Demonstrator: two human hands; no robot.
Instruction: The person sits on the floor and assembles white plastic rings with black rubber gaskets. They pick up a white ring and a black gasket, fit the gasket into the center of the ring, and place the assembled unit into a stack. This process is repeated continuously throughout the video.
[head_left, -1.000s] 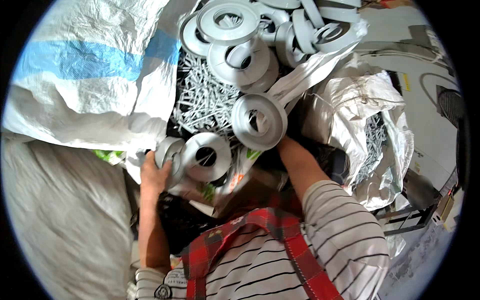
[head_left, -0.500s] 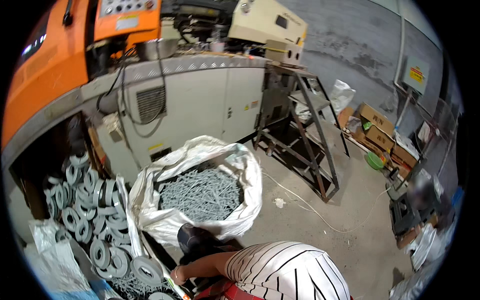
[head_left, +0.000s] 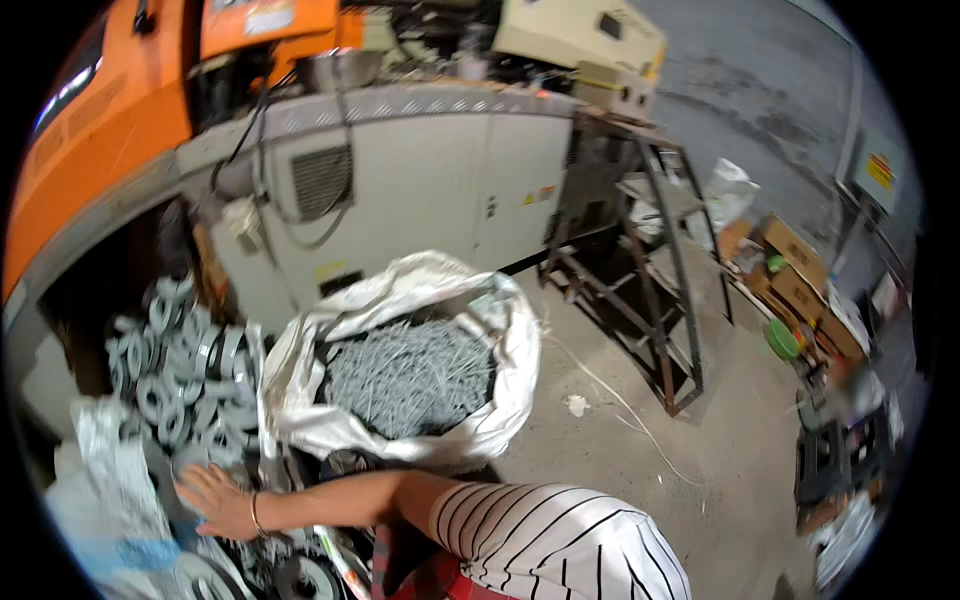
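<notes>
My right hand (head_left: 220, 503), with a thin band round its wrist, reaches across to the left, its fingers spread and nothing in them. It is over a heap of grey plastic-looking rings (head_left: 160, 395); whether it touches them I cannot tell. Below the hand lie more rings (head_left: 305, 578) and some thin grey sprue-like pieces. A crumpled clear and bluish plastic bag (head_left: 105, 510) is at the left of the hand. Beyond my forearm stands a large white woven sack (head_left: 515, 400), open at the top, full of thin grey plastic-looking sticks (head_left: 415, 380). My left hand is out of view.
An orange and cream machine (head_left: 430, 190) runs along the back. A metal step frame (head_left: 655, 300) stands right of the sack, and a thin pale cord (head_left: 620, 400) lies on the floor. Cardboard boxes (head_left: 800, 295), a green bowl (head_left: 782, 340) and dark crates (head_left: 840, 455) line the right side.
My right hand has moved left from beside the sack's near edge to over the rings, and its fingers have spread. The whole view has shifted slightly.
</notes>
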